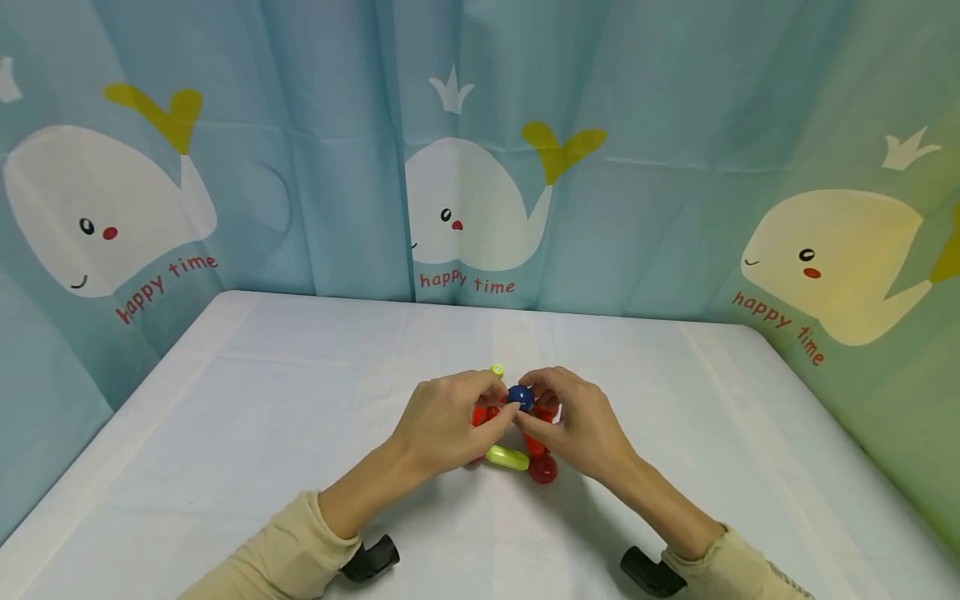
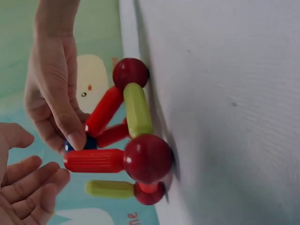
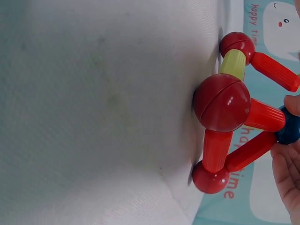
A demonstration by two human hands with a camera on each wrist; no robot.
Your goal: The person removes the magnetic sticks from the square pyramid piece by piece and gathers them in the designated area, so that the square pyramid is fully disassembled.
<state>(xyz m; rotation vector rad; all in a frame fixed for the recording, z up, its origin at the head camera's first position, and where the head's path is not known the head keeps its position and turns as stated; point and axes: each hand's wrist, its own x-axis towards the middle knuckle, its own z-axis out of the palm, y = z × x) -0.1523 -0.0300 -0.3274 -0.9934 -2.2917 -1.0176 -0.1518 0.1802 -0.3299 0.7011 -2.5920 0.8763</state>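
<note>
My right hand (image 1: pixel 581 421) pinches a blue ball (image 1: pixel 520 397) between thumb and fingers, above a small frame of toy rods and balls on the table. Two red rods (image 3: pixel 253 151) lean up to the blue ball from red balls (image 3: pixel 211 177) at the base. Another red rod (image 2: pixel 93 161) rises from the near-left red ball (image 2: pixel 148 158), its upper end apart from the blue ball. My left hand (image 1: pixel 442 417) is beside that end, fingers loosely bent around no object. A yellow-green rod (image 1: pixel 507 457) links the two near balls; a second yellow-green rod (image 2: pixel 110 188) stands upright at the back.
The frame stands on a white-covered table (image 1: pixel 300 433). A curtain (image 1: pixel 337 167) with printed whales hangs behind and along both sides of it. Black wrist straps (image 1: pixel 371 560) show at both cuffs.
</note>
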